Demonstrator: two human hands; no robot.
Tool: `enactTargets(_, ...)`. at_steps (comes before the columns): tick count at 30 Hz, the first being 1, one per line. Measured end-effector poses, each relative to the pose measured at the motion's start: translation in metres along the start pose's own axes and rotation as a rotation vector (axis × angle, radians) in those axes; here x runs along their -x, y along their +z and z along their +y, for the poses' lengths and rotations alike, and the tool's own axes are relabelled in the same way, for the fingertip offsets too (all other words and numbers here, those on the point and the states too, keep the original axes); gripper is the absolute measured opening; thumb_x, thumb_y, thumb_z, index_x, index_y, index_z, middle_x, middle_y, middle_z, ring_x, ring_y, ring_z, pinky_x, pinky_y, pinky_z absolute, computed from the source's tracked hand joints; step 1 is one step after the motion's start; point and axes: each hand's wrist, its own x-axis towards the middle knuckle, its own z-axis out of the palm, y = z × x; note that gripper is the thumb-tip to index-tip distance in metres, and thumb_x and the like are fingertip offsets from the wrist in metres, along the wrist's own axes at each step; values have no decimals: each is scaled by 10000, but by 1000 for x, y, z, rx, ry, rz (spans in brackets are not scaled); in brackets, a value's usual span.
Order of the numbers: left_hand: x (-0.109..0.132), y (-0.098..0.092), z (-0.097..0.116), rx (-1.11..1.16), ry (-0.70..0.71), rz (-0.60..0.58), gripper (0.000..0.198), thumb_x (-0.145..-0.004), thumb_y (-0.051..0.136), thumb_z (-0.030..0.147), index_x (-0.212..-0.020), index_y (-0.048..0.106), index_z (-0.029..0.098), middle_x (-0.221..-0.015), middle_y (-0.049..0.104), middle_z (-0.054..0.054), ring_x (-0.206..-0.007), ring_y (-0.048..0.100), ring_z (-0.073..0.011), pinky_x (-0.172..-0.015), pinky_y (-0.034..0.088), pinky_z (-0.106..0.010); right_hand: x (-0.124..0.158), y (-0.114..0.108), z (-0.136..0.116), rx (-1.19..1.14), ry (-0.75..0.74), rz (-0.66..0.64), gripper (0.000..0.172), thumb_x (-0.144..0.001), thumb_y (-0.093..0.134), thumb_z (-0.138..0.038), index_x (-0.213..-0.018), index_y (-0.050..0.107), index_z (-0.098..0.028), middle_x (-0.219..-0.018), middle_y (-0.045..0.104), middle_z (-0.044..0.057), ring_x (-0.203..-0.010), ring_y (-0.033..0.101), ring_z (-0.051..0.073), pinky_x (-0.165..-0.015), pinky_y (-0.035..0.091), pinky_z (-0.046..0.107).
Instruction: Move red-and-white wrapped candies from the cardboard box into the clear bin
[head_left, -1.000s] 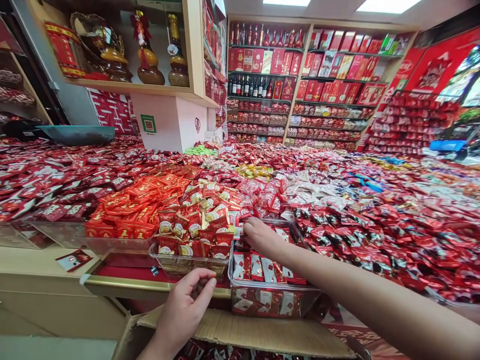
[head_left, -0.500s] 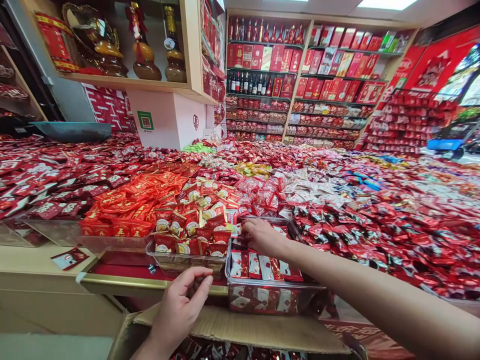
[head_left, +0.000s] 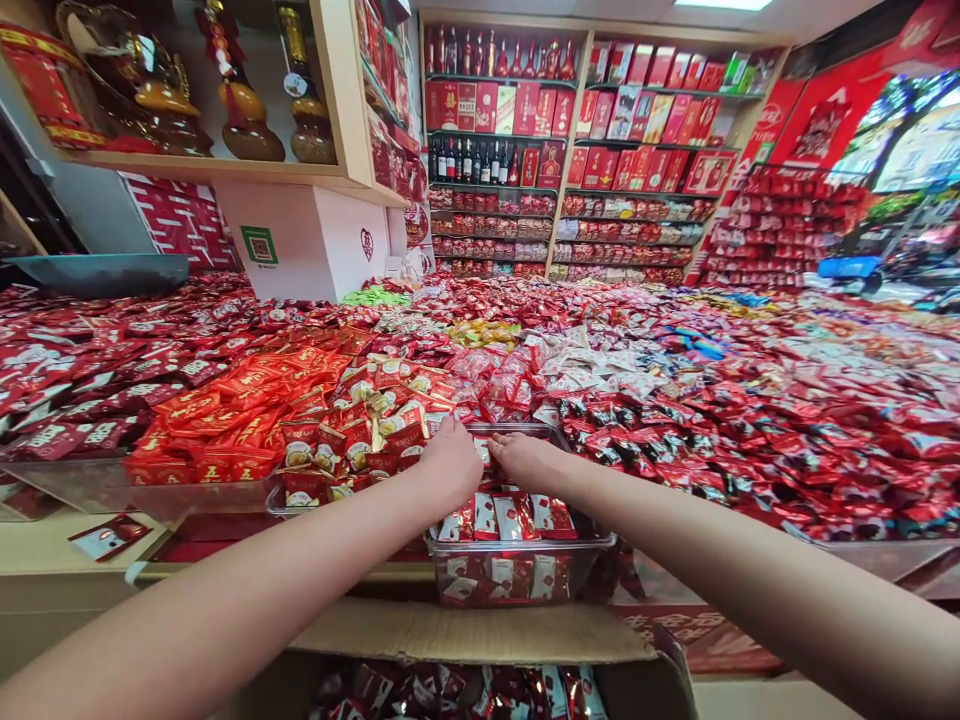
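Note:
Both hands reach to a clear plastic bin [head_left: 517, 547] at the middle of the counter, which holds upright red-and-white packets [head_left: 511, 516]. My left hand [head_left: 453, 464] is at the bin's left side, beside the durian packets [head_left: 358, 440]; its fingertips are hidden, and I cannot make out what it holds. My right hand [head_left: 526, 461] rests over the back part of the bin, palm down, its fingertips close to the left hand. Its fingers are together, and whatever lies under them is hidden.
An opened cardboard box [head_left: 480, 632] with more packets stands below the bin. Orange-red packets [head_left: 240, 410] fill a bin at the left. Dark red glossy packets [head_left: 720, 470] are heaped at the right. A loose packet [head_left: 109, 537] lies on the left ledge.
My left hand has moved from in front of the bins up and forward to the bin's left side. My right hand stays over the bin. The view has shifted slightly.

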Motion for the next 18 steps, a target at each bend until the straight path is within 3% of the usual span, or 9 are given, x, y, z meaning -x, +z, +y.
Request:
enactTargets(3,-1,9,0,-28,-7,-48,182,-703,522,46,-749,697,68,-830,680,-189,-792,581,-265,-876,244,-460,1,-2,2,-3,24,-38,341,-782,473,-132,-1097,532,-15,-1126,555,209,-1018,542,253,-850,405,308)
enactTargets(8,0,4,0,-61,5,-125,216,-718,487,40,-738,699,74,-788,684,-190,-760,599,-283,-896,212,-522,4,-17,4,-28,28,-70,358,-735,556,-202,-1065,557,-64,-1082,590,169,-969,567,238,-812,423,275)
enactTargets(15,-7,2,-5,-36,33,-174,150,-671,534,50,-630,669,101,-702,682,-147,-702,612,-273,-877,262,-567,32,-73,22,-67,134,-18,229,-810,478,-208,-987,600,-130,-943,649,118,-894,585,183,-784,414,257)
enactTargets(18,2,-19,0,-5,54,-125,151,-698,516,61,-703,660,105,-737,675,-139,-753,603,-270,-842,332,-517,64,-95,10,-135,162,62,218,-786,504,-176,-965,623,-139,-918,654,101,-859,581,182,-775,413,277)
